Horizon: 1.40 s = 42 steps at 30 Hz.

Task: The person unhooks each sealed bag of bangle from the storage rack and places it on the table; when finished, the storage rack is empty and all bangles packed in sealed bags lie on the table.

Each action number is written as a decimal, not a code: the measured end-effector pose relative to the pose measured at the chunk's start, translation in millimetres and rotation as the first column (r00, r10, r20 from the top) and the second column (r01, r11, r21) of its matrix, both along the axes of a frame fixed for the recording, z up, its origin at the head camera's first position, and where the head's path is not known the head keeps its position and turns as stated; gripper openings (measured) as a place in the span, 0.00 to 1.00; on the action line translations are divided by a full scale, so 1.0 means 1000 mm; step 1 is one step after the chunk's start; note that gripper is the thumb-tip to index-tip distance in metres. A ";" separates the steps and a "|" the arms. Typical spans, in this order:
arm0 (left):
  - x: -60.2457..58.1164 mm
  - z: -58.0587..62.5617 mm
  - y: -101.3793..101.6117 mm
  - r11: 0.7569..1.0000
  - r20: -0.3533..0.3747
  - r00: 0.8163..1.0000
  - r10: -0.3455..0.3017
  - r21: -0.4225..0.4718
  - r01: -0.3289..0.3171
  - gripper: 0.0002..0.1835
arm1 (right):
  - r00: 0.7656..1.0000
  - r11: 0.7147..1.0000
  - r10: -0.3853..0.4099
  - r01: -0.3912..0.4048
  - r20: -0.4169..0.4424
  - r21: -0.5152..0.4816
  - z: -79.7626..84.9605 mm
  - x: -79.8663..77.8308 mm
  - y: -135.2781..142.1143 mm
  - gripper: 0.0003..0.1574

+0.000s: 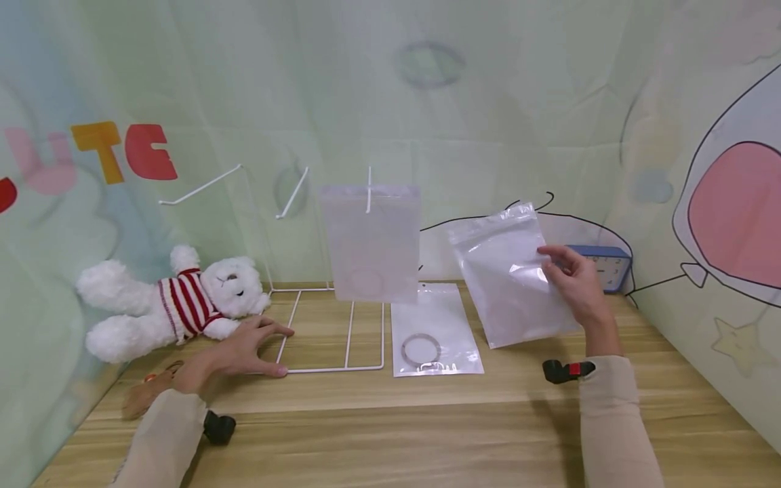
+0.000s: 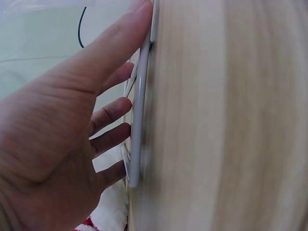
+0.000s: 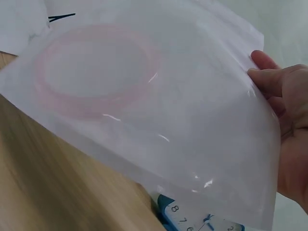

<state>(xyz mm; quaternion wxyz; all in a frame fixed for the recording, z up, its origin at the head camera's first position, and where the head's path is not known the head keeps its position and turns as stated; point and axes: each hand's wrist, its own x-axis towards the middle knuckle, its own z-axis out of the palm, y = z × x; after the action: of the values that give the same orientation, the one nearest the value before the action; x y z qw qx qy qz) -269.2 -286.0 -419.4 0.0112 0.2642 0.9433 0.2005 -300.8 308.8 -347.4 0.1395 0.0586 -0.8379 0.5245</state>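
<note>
My right hand [image 1: 573, 281] pinches a white zip bag [image 1: 509, 271] by its right edge, holding it tilted above the table. Through the film of this bag, a pink ring [image 3: 96, 98] shows in the right wrist view. A white wire rack [image 1: 317, 371] with prongs at the top stands on the left. Across its base my left hand [image 1: 244, 349] rests, thumb by the front bar [image 2: 139, 106] and fingers spread. Another bag [image 1: 372, 244] hangs from the rack's right prong. On the table beside the rack lies a flat bag [image 1: 436, 315] with a ring inside.
A white plush bear [image 1: 189, 298] in a striped sweater lies left of the rack. Behind the left forearm is a brown object [image 1: 143, 396], partly hidden. The blue clock [image 1: 610, 268] stands at the back right, partly covered by my right hand. A printed curtain [image 1: 488, 102] borders the table.
</note>
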 end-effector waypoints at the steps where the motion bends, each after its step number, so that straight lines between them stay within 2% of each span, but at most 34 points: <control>1: 0.000 0.000 0.000 1.000 -0.002 1.000 -0.001 0.000 0.001 0.39 | 1.000 1.000 -0.009 0.009 0.009 0.000 -0.002 -0.001 0.001 0.24; 11: 0.000 -0.001 0.000 1.000 -0.022 1.000 0.003 0.000 -0.003 0.38 | 0.994 0.998 -0.053 0.055 0.100 -0.013 -0.020 -0.011 0.009 0.23; 21: 0.000 0.001 0.001 1.000 0.012 1.000 0.009 0.001 -0.009 0.39 | 0.994 0.996 -0.081 0.079 0.074 0.029 -0.033 -0.014 0.011 0.23; 30: 0.000 0.000 0.000 1.000 -0.001 1.000 0.010 0.002 -0.010 0.39 | 0.985 0.995 -0.079 0.069 0.156 0.067 -0.041 -0.017 0.011 0.24; 42: 0.001 0.002 0.001 1.000 0.010 1.000 0.010 0.003 -0.010 0.39 | 0.972 0.998 -0.026 0.011 0.232 0.070 -0.046 -0.018 0.010 0.24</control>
<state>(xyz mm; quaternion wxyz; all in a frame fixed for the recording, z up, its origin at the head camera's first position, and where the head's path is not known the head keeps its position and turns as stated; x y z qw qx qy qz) -268.5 -284.8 -417.5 0.0146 0.2583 0.9444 0.2031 -318.8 318.9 -393.8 0.0432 -0.0064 -0.8663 0.4976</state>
